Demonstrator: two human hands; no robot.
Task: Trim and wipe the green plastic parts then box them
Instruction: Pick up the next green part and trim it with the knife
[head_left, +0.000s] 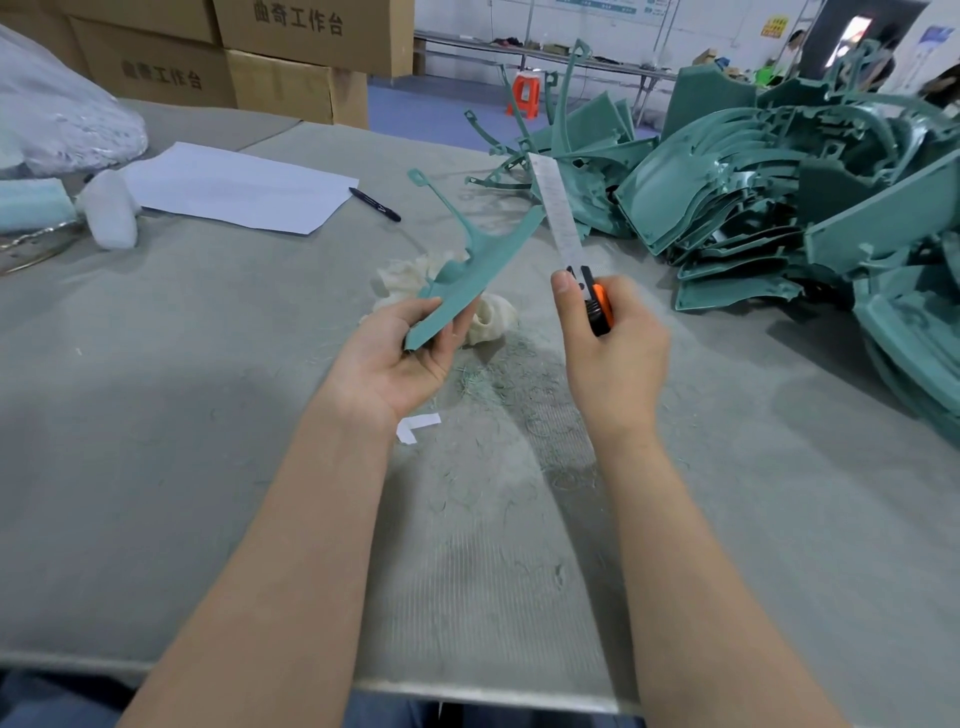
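Green plastic part: where do we have it?

Up off the counter, in our left hand. We hold its near end with the palm turned up and the fingers curled round the lower corner.

How does it look to us?

Teal-green and matte. It is a flat, tapering panel tilted up and away from us, with a thin curved arm rising from its middle to a small loop tab at the tip.

And our right hand?

It grips an orange utility knife, with the thumb pressed up by the slider. The long blade is far extended, pointing up and away. It passes just beside the far end of the part, but we cannot tell whether they touch.

What lies under our hands?

Fine green shavings are scattered on the counter, with a crumpled cream cloth just behind the left hand.

And the other parts?

A big heap of green parts is piled on the right side of the counter. To the left we see a sheet of paper with a pen beside it, and cardboard boxes beyond.
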